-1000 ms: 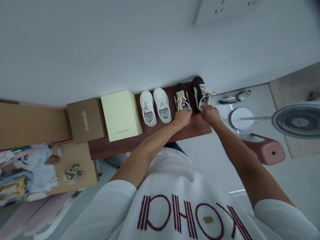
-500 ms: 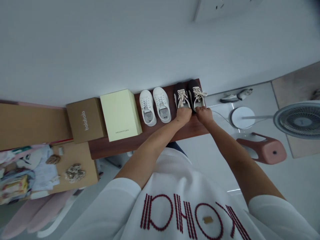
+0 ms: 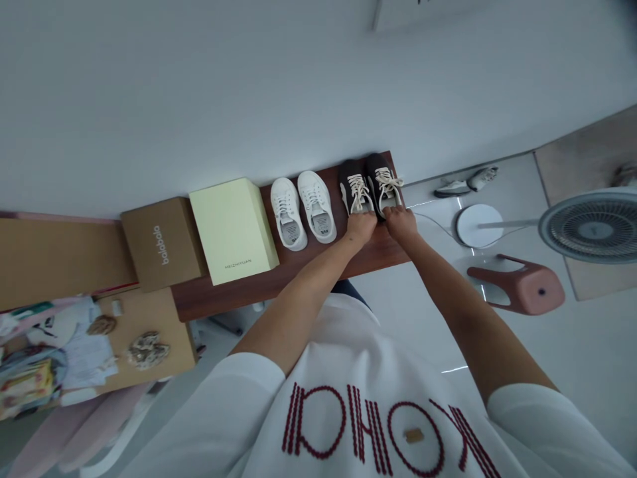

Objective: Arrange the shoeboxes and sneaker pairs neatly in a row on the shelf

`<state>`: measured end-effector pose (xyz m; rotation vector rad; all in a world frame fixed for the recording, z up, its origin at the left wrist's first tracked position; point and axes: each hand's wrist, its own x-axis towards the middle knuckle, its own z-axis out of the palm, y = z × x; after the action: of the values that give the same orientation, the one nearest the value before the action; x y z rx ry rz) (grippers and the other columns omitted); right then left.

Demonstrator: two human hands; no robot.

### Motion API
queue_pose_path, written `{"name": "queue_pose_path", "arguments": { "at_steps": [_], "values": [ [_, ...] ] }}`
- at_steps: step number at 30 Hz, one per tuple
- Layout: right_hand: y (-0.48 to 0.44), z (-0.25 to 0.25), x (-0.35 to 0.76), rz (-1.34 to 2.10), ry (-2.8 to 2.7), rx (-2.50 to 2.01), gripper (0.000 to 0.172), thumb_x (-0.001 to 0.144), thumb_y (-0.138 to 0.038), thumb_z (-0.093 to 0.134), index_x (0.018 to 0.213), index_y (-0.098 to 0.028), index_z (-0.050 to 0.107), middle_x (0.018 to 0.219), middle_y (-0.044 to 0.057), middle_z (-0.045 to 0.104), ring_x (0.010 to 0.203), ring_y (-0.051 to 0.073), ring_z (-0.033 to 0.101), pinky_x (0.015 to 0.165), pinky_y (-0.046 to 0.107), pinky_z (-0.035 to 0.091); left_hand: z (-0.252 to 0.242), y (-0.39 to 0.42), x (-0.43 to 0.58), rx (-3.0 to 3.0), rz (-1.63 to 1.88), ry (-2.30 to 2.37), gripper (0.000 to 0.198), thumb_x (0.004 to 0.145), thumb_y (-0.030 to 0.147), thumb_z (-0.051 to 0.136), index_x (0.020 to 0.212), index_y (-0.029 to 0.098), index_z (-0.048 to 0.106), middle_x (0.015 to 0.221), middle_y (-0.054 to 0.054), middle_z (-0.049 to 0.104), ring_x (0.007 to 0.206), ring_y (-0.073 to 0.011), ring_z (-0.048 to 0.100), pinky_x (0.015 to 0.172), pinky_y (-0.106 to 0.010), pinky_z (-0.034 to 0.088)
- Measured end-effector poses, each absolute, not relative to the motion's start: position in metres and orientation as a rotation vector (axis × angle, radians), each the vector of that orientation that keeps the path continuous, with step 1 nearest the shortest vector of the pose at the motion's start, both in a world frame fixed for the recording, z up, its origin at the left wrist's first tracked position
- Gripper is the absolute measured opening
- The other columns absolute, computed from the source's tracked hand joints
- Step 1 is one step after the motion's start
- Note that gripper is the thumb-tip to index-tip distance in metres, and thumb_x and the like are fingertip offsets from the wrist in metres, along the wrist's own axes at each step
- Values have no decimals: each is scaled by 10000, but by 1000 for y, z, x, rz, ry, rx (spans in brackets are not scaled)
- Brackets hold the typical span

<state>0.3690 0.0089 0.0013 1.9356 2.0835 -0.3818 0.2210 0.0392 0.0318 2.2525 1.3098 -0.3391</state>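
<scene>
Two bare hands at the near ends of a pair of dark sneakers with cream laces (image 3: pixel 369 186), side by side on a reddish-brown wooden shelf (image 3: pixel 383 249) along a white wall (image 3: pixel 249 93). Left hand (image 3: pixel 361 228) resting over the heel of the left shoe (image 3: pixel 354 189), fingers (image 3: pixel 361 217) curled onto the collar. Right hand (image 3: pixel 402 224) at the heel of the right shoe (image 3: pixel 383 182), fingers (image 3: pixel 393 214) bent and closed against it. Neither hand wide open, though firmness of either grip impossible to judge at this angle. Just left of the dark pair, white sneakers (image 3: pixel 301 209) on the same shelf, then a pale yellow MEIZHIYUAN box (image 3: pixel 233 232) and, farther left, a brown balabala box (image 3: pixel 162 244). Below the shelf to the right, on a glossy white floor (image 3: pixel 552 345), a pedestal fan (image 3: pixel 592 229) with a round white base (image 3: pixel 479 226), a pink stool on its side (image 3: pixel 520 285) and a pair of white shoes (image 3: pixel 465 182). Near left, a cardboard surface (image 3: pixel 149 332) under papers and clutter. Nearest the camera, a white sweatshirt with red lettering (image 3: pixel 358 425) on the person.
</scene>
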Motion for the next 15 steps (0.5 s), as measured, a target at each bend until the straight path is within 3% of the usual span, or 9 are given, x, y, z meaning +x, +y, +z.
{"name": "queue_pose_path", "arguments": {
  "at_steps": [6,15],
  "values": [
    [-2,26,358,-381,2182,2159,360,1010,-305,489,1290,-120,619,1285,229,662,1161,366,558,934,437,427,45,30,189,2290,-227,1259,328,1066,272,477,1324,124,616,1258,-187,717,1140,-284,721,950,-372,525],
    [-59,48,300,-597,2335,2432,437,1054,-344,375,1390,-149,575,1370,209,645,1266,341,582,1064,473,470,83,-47,60,1931,-164,1551,364,1078,405,426,1197,228,721,1072,-93,798,1013,-241,738,870,-316,488]
  ]
}}
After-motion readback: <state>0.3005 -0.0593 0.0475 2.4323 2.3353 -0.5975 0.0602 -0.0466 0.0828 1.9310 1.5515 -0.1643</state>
